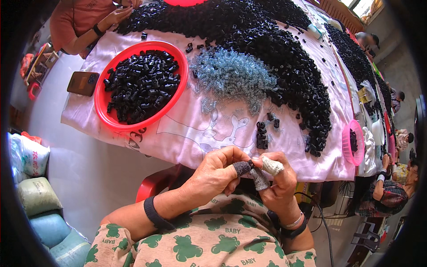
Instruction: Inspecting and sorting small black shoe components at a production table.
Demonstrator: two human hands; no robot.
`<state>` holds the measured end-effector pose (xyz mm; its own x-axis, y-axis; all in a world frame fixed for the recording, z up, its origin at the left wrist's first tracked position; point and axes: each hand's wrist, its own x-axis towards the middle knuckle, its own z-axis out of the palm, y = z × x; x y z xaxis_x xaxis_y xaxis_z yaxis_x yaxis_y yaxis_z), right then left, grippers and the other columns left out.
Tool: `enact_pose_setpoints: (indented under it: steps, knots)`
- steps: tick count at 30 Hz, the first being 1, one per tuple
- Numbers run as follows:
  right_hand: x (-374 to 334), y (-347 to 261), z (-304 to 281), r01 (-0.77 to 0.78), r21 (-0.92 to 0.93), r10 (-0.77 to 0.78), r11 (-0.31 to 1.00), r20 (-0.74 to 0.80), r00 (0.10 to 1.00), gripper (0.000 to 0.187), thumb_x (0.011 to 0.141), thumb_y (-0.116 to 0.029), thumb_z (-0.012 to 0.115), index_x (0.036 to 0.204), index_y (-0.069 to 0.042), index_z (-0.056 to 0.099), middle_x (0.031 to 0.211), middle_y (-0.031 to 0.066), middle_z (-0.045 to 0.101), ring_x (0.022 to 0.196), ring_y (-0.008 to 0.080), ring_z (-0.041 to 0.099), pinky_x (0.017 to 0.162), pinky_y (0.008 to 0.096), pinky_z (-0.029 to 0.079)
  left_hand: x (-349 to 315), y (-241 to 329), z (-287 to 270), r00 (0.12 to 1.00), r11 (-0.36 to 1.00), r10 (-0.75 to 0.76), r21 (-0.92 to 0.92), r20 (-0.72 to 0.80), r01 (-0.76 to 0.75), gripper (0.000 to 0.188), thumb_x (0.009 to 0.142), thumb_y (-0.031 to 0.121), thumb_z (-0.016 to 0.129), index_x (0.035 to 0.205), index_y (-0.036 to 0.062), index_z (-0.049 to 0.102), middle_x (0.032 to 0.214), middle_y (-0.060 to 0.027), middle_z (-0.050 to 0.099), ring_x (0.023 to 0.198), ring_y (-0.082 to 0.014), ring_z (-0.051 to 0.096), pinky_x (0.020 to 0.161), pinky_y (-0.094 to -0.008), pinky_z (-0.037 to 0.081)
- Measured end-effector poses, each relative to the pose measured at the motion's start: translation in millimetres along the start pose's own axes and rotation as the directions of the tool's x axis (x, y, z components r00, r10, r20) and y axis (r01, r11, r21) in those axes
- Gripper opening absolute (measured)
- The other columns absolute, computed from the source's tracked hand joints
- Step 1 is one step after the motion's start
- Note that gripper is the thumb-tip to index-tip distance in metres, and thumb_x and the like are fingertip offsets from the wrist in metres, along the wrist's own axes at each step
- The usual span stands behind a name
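My left hand (209,171) and my right hand (280,182) meet at the table's near edge, fingers pinched together on a small black plastic piece (251,163). Most of that piece is hidden by the fingertips. A dark cloth cover wraps my left thumb; pale and grey covers sit on two of my right hand's digits. Just beyond my hands, a short stack of black plastic parts (262,135) lies on the pink cloth (178,147). Farther off is a heap of small clear-blue metal-like springs (233,73), bordered by a large pile of black parts (298,75).
At the left, a red basin (184,80) holds many black parts, with a phone (83,83) beside it. A pink basket (358,155) stands at the right edge. Another person (82,24) works at the far left. Stuffed sacks (39,196) lie on the floor.
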<state>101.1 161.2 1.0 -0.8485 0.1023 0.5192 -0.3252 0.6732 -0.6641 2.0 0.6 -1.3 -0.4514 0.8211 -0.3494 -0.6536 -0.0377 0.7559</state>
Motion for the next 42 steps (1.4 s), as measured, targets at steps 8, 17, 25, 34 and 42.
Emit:
enact_pose_setpoints:
  steps: [8, 17, 25, 34, 42]
  knots:
    - [-1, 1, 0, -0.119, 0.065, 0.116, 0.991, 0.054, 0.992, 0.042, 0.066, 0.006, 0.070, 0.107, -0.003, 0.067, 0.095, 0.0135, 0.059, 0.085, 0.0274, 0.061, 0.072, 0.0331, 0.050, -1, 2, 0, 0.997, 0.993, -0.070, 0.089, -0.023, 0.072, 0.023, 0.093, 0.017, 0.063, 0.111, 0.0016, 0.060, 0.072, 0.0007, 0.056, 0.053, -0.0040, 0.048, 0.046, -0.0188, 0.039]
    - [-3, 12, -8, -0.465, 0.219, 0.490, 0.857, -0.074, 0.868, 0.021, 0.087, 0.007, 0.060, 0.108, 0.003, 0.062, 0.102, 0.0095, 0.063, 0.094, 0.0154, 0.063, 0.083, 0.0244, 0.051, 5, -2, -4, 0.995, 0.998, 0.032, -0.046, -0.092, -0.037, 0.015, 0.094, 0.014, 0.061, 0.103, 0.0035, 0.055, 0.084, -0.0051, 0.062, 0.054, -0.0054, 0.052, 0.046, -0.0199, 0.043]
    - [30, 55, -54, -0.434, -0.188, 0.412, 0.881, -0.149, 0.899, 0.029, 0.087, 0.009, 0.047, 0.110, 0.001, 0.063, 0.101, 0.0075, 0.065, 0.088, 0.0144, 0.061, 0.081, 0.0254, 0.049, 7, -2, -10, 0.996, 0.999, 0.011, 0.047, -0.083, -0.007, 0.014, 0.095, 0.015, 0.060, 0.103, 0.0038, 0.055, 0.089, -0.0066, 0.064, 0.054, -0.0054, 0.051, 0.048, -0.0201, 0.043]
    - [72, 98, -60, -0.187, -0.656, 0.229, 0.731, -0.023, 0.973, 0.038, 0.074, 0.008, 0.040, 0.106, 0.007, 0.063, 0.096, 0.0243, 0.059, 0.090, 0.0407, 0.057, 0.084, 0.0432, 0.047, 6, 2, -9, 0.998, 0.990, -0.029, 0.136, -0.058, 0.037, 0.016, 0.096, 0.016, 0.058, 0.104, 0.0027, 0.055, 0.088, -0.0049, 0.064, 0.057, -0.0046, 0.050, 0.050, -0.0203, 0.043]
    - [71, 85, -57, -0.197, -0.628, 0.330, 0.753, 0.102, 0.938, 0.033, 0.081, 0.004, 0.044, 0.107, -0.001, 0.063, 0.101, 0.0178, 0.055, 0.094, 0.0361, 0.055, 0.084, 0.0428, 0.046, 5, 5, -9, 0.997, 0.979, -0.059, 0.192, -0.050, 0.068, 0.018, 0.095, 0.018, 0.059, 0.104, 0.0027, 0.055, 0.087, -0.0039, 0.063, 0.059, -0.0044, 0.050, 0.051, -0.0200, 0.043]
